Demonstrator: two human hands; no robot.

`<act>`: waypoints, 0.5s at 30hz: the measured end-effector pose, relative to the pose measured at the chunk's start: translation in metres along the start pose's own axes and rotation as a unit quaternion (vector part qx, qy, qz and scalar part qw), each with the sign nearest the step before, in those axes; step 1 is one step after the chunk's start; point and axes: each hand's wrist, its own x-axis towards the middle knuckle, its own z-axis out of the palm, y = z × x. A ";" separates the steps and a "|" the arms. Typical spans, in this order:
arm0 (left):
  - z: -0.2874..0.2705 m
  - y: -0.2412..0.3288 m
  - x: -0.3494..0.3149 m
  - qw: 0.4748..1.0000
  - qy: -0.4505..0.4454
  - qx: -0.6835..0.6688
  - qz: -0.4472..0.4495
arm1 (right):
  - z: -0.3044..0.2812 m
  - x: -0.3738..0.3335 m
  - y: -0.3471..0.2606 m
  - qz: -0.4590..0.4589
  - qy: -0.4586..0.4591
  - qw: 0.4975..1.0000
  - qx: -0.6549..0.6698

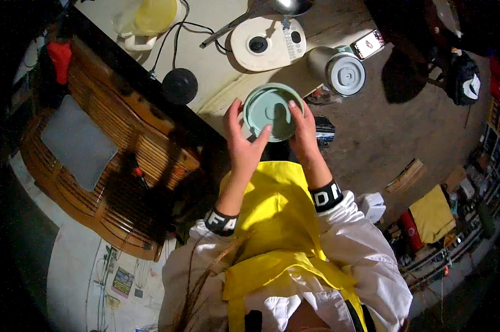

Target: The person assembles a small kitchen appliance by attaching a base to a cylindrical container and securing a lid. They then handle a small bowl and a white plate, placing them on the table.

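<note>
In front of my chest I hold a pale green, round lidded container [271,112] in both hands. Its flat top has a raised curved mark, and its sides and underside are mostly hidden. My left hand [244,133] grips its left side, with the thumb over the near rim. On the opposite side my right hand [303,130] is wrapped round it, thumb resting on the upper rim. Just beyond, on the pale table [214,25], lies a white appliance base [266,44] with a dark round centre. A grey cylindrical canister [346,74] with a round lid stands to the right.
A lit phone [367,44] is beside the canister. A long-handled metal utensil [233,26], a clear jug [153,16] with yellow in it, and a black disc [179,86] near a cord are farther left. A wooden bench [128,149] with a grey cushion [79,142] stands left.
</note>
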 end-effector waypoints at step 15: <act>-0.006 0.057 0.007 0.988 0.142 -0.067 -0.007 | 0.051 -0.036 -0.041 -0.149 0.089 0.983 -0.050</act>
